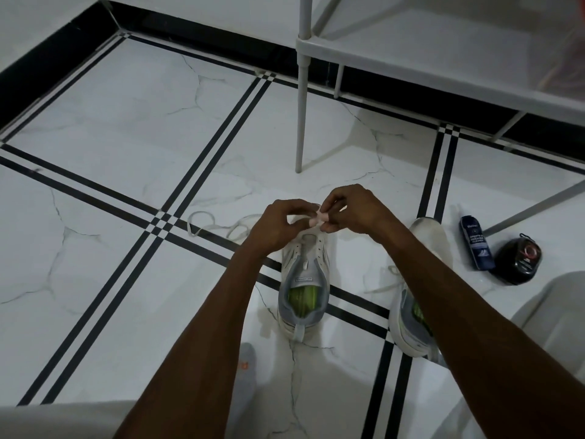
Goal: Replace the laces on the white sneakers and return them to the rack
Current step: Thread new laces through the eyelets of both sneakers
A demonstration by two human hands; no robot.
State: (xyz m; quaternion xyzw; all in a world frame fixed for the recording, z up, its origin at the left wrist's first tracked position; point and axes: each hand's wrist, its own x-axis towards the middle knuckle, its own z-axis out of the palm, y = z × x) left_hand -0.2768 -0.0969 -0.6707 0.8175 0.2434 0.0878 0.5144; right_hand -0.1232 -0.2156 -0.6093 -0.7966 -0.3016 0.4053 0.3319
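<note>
A white sneaker (303, 280) with a green insole stands on the floor in front of me, toe pointing away. Above its toe my left hand (278, 226) and my right hand (351, 210) meet, and both pinch the end of a white lace (316, 219) between the fingertips. The second white sneaker (408, 315) lies to the right, partly hidden under my right forearm, with a loose lace across it. Another loose white lace (215, 226) lies coiled on the tiles to the left of my hands.
A white shoe rack (443, 58) stands at the back right, one leg (300, 122) reaching the floor just beyond my hands. A dark blue cleaner bottle (476, 242) and a round black tin (517, 258) lie at the right. White tiles with black stripes cover the floor.
</note>
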